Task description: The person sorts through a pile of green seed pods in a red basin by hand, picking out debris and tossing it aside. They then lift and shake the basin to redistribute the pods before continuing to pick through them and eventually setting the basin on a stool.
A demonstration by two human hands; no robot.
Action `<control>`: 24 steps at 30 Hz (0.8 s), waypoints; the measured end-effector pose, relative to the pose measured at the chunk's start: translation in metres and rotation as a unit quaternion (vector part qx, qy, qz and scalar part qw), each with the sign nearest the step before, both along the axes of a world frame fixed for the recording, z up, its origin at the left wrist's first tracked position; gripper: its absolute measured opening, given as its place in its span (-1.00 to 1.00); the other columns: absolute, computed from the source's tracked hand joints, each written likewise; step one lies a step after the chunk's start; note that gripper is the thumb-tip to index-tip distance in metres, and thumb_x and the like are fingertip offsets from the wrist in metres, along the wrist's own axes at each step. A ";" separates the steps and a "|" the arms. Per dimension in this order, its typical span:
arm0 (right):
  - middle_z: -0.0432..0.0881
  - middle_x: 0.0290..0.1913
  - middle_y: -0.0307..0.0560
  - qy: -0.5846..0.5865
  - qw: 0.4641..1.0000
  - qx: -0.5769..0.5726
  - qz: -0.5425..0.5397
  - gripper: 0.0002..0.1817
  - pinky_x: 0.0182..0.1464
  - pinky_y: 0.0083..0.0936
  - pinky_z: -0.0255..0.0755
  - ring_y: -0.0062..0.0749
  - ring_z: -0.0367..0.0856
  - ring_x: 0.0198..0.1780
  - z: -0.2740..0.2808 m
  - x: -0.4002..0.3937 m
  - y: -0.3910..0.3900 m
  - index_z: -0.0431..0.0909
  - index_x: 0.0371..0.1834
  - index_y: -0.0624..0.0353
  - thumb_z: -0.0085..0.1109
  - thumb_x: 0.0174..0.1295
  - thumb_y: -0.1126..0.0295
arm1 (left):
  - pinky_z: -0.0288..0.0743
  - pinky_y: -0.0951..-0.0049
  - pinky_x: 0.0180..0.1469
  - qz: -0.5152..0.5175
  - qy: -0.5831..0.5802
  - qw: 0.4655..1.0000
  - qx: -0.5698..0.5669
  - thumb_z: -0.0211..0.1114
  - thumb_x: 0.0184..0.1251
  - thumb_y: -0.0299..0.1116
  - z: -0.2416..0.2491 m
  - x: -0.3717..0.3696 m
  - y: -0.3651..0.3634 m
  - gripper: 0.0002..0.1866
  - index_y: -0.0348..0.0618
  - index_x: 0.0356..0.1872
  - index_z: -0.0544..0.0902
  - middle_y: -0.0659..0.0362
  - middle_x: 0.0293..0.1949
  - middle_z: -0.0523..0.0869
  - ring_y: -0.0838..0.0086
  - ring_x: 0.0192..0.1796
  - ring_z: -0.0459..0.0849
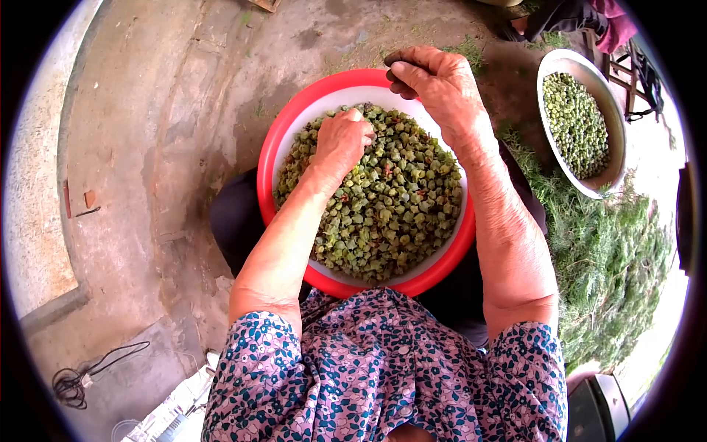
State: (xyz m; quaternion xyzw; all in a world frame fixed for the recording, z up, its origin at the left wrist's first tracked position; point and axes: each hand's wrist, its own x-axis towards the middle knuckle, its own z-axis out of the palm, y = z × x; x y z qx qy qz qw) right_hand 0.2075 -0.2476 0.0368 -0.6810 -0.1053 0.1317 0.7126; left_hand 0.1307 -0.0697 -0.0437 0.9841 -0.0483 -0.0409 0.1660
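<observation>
A red-rimmed basin with a white inside (269, 166) rests on my lap. It is filled with small knobbly green seed cones (390, 214), with a few reddish-brown bits among them. My left hand (345, 140) is down on the cones at the upper left, its fingers curled together; what they hold, if anything, is hidden. Above the basin's far right rim, my right hand (438, 82) is raised with thumb and fingers pinched. Its fingertips look dark, and I cannot make out what is between them.
A metal basin (618, 140) of similar green cones stands at the upper right, near a seated person's dark trousers (563, 20). Cut feathery green sprigs (604, 258) cover the ground at right. A dark cable (70, 387) lies coiled on the concrete floor (184, 132) at lower left.
</observation>
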 end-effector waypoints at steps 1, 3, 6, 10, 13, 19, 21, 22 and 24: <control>0.69 -0.40 -0.11 0.004 1.000 0.007 -0.001 -0.74 -0.26 -0.57 0.51 -0.57 0.63 -0.36 0.001 0.000 0.000 0.64 -0.08 0.29 0.16 0.23 0.37 | 0.51 0.30 -0.09 -0.001 -0.001 1.000 -0.001 0.36 0.06 -0.43 -0.001 -0.001 -0.001 -0.95 -0.06 -0.42 0.73 0.18 -0.31 0.65 0.34 -0.19 0.62; 0.69 -0.40 -0.11 -0.001 1.000 0.001 0.001 -0.74 -0.26 -0.58 0.50 -0.57 0.63 -0.36 0.001 0.001 -0.001 0.64 -0.09 0.29 0.16 0.23 0.38 | 0.52 0.29 -0.11 -0.001 -0.013 1.000 0.012 0.36 0.08 -0.45 0.000 -0.001 -0.002 -0.96 -0.11 -0.41 0.69 0.15 -0.28 0.63 0.31 -0.20 0.62; 0.69 -0.41 -0.11 -0.001 1.000 -0.006 0.003 -0.74 -0.27 -0.58 0.50 -0.57 0.62 -0.36 0.001 0.001 -0.002 0.64 -0.10 0.31 0.15 0.23 0.39 | 0.51 0.36 -0.13 0.020 -0.042 0.998 -0.050 0.33 0.13 -0.48 0.006 -0.003 -0.004 -0.94 -0.18 -0.36 0.66 0.15 -0.27 0.60 0.35 -0.22 0.61; 0.69 -0.41 -0.09 0.001 0.999 -0.031 0.026 -0.76 -0.27 -0.59 0.49 -0.56 0.62 -0.36 -0.002 -0.001 0.000 0.64 -0.12 0.32 0.14 0.19 0.46 | 0.39 0.55 -0.06 0.170 0.022 0.901 -0.398 0.26 0.25 -0.43 0.027 -0.008 0.000 -0.85 -0.30 -0.23 0.62 0.23 -0.30 0.62 0.50 -0.19 0.55; 0.72 -0.29 0.03 -0.024 0.994 -0.084 0.072 -0.74 -0.11 -0.50 0.53 -0.39 0.68 -0.23 -0.003 -0.004 0.003 0.63 -0.09 0.31 0.18 0.12 0.52 | 0.41 0.56 -0.12 0.234 0.046 0.797 -0.555 0.24 0.30 -0.41 0.038 -0.015 0.002 -0.86 -0.25 -0.20 0.62 0.24 -0.29 0.65 0.59 -0.25 0.55; 0.70 -0.32 0.06 -0.063 0.976 -0.140 0.152 -0.70 -0.07 -0.41 0.54 -0.30 0.68 -0.24 0.003 -0.028 0.020 0.64 -0.13 0.26 0.31 0.01 0.49 | 0.43 0.58 -0.13 0.222 0.030 0.710 -0.667 0.18 0.38 -0.39 0.055 -0.026 -0.012 -0.87 -0.21 -0.17 0.58 0.24 -0.27 0.63 0.58 -0.24 0.54; 0.70 -0.37 0.01 -0.005 0.980 -0.110 0.165 -0.75 -0.17 -0.48 0.56 -0.41 0.68 -0.31 0.002 -0.028 0.023 0.64 -0.16 0.28 0.30 0.05 0.52 | 0.43 0.56 -0.15 0.244 0.022 0.687 -0.685 0.12 0.40 -0.44 0.063 -0.029 -0.013 -0.91 -0.22 -0.22 0.55 0.22 -0.28 0.60 0.55 -0.27 0.52; 0.70 -0.41 -0.05 0.064 0.984 -0.031 0.164 -0.78 -0.26 -0.59 0.55 -0.52 0.64 -0.38 0.000 -0.027 0.025 0.64 -0.18 0.29 0.29 0.08 0.53 | 0.44 0.55 -0.16 0.239 0.004 0.676 -0.697 0.12 0.40 -0.46 0.065 -0.030 -0.009 -0.92 -0.22 -0.23 0.55 0.22 -0.29 0.60 0.54 -0.28 0.51; 0.70 -0.40 -0.08 0.074 0.982 -0.014 0.171 -0.80 -0.34 -0.65 0.53 -0.58 0.62 -0.40 -0.001 -0.025 0.022 0.64 -0.17 0.28 0.23 0.11 0.57 | 0.45 0.54 -0.19 0.245 -0.038 0.640 -0.728 0.14 0.37 -0.50 0.070 -0.033 0.005 -0.96 -0.21 -0.25 0.55 0.18 -0.30 0.61 0.51 -0.32 0.52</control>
